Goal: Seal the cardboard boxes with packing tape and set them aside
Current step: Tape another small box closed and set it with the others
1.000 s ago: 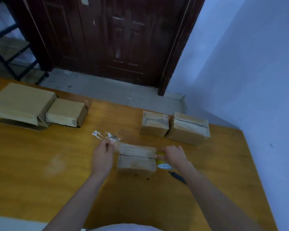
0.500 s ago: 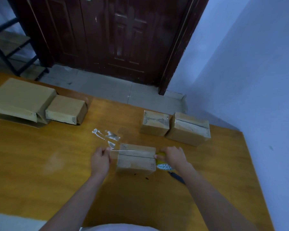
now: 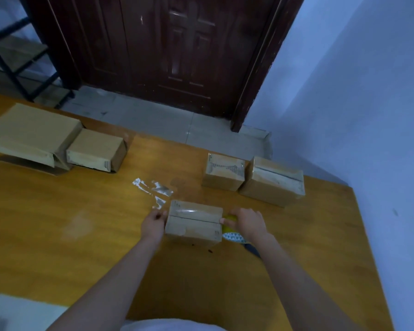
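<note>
A small cardboard box (image 3: 193,223) sits on the wooden table (image 3: 58,223) right in front of me, with a strip of clear tape lying across its top along the flap seam. My left hand (image 3: 152,224) is against the box's left end, fingers curled on the tape end there. My right hand (image 3: 245,223) is at the box's right end and grips a yellow tape roll (image 3: 230,229), which the hand mostly hides. Two taped boxes (image 3: 224,172) (image 3: 273,181) stand side by side behind it to the right.
A large flat carton (image 3: 29,134) and a smaller box (image 3: 95,150) lie at the table's far left. Scraps of clear tape (image 3: 153,189) are stuck on the table beside the box. A dark pen-like object (image 3: 252,249) lies under my right wrist. The wall runs along the right.
The tape strip, held raised above the box a second ago, now lies down on its top. My left hand moved in and down against the box's left end.
</note>
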The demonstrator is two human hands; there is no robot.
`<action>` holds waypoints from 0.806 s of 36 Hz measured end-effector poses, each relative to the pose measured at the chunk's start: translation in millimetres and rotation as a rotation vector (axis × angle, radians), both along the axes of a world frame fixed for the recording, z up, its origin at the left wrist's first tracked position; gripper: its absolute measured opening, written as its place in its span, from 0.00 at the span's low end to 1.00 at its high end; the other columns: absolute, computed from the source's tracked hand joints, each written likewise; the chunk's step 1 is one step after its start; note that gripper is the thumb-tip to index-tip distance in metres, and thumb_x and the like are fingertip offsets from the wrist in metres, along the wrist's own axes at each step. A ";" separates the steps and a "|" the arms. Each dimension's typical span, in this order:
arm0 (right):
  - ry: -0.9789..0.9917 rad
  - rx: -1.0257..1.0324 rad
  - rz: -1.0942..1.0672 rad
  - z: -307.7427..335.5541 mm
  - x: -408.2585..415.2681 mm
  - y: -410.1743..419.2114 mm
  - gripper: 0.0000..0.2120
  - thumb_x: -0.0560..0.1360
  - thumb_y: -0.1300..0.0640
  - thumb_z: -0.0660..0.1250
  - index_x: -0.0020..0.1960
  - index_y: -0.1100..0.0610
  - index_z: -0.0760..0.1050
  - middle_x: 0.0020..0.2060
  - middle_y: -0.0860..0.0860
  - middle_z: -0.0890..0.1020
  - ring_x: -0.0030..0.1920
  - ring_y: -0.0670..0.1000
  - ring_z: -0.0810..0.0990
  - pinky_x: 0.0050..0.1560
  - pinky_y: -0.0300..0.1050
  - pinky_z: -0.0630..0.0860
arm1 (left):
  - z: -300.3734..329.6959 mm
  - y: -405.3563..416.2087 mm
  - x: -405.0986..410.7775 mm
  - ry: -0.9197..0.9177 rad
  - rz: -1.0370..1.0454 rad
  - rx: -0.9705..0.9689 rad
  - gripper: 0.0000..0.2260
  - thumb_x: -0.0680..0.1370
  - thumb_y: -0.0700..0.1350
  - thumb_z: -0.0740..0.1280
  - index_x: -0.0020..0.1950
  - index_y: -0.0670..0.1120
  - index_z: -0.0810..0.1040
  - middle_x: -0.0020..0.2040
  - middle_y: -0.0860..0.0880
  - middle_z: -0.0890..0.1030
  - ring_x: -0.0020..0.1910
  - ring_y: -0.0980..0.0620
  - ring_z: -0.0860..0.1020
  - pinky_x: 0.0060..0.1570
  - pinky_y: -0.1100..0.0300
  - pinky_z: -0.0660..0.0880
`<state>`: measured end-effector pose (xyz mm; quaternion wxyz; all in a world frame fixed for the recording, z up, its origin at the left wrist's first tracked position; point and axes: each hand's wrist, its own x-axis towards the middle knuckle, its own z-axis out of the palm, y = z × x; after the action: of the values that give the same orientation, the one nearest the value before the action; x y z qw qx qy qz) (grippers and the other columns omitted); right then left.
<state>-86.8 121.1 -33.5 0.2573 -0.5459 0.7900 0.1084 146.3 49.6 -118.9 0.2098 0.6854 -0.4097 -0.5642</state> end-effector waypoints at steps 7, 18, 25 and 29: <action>-0.034 -0.005 -0.020 -4.8 5.5 9.8 0.27 0.76 0.35 0.57 0.67 0.51 0.72 0.57 0.53 0.80 0.59 0.55 0.76 0.59 0.52 0.68 | 15.6 -5.0 -3.5 0.191 0.037 0.251 0.09 0.82 0.40 0.59 0.42 0.49 0.67 0.38 0.46 0.73 0.33 0.49 0.69 0.32 0.58 0.63; -0.453 -0.180 -0.353 -19.3 46.8 52.8 0.21 0.78 0.40 0.58 0.51 0.58 0.77 0.39 0.53 0.80 0.41 0.52 0.78 0.39 0.45 0.71 | 32.7 -67.8 2.8 -0.400 -0.248 -0.144 0.08 0.80 0.38 0.59 0.54 0.40 0.77 0.51 0.38 0.78 0.50 0.38 0.76 0.44 0.50 0.70; -1.026 -0.269 -0.663 -29.2 63.2 71.0 0.05 0.79 0.60 0.62 0.53 0.55 0.75 0.39 0.47 0.78 0.37 0.42 0.76 0.33 0.29 0.72 | 75.5 -12.8 -30.6 -0.695 -0.476 -0.682 0.13 0.80 0.43 0.59 0.60 0.39 0.75 0.62 0.41 0.73 0.63 0.42 0.69 0.59 0.52 0.64; -1.198 -0.308 -0.651 -41.0 62.7 82.8 0.11 0.78 0.66 0.62 0.57 0.55 0.74 0.45 0.44 0.79 0.41 0.36 0.78 0.41 0.29 0.74 | 43.5 31.3 -50.6 -0.789 -0.726 -0.698 0.25 0.81 0.50 0.51 0.71 0.36 0.66 0.71 0.38 0.67 0.70 0.39 0.66 0.67 0.47 0.61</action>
<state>-24.2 204.0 -74.5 0.5875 -0.2776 0.6420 -0.4070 95.7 81.0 -75.4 0.0494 0.5504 -0.8219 -0.1380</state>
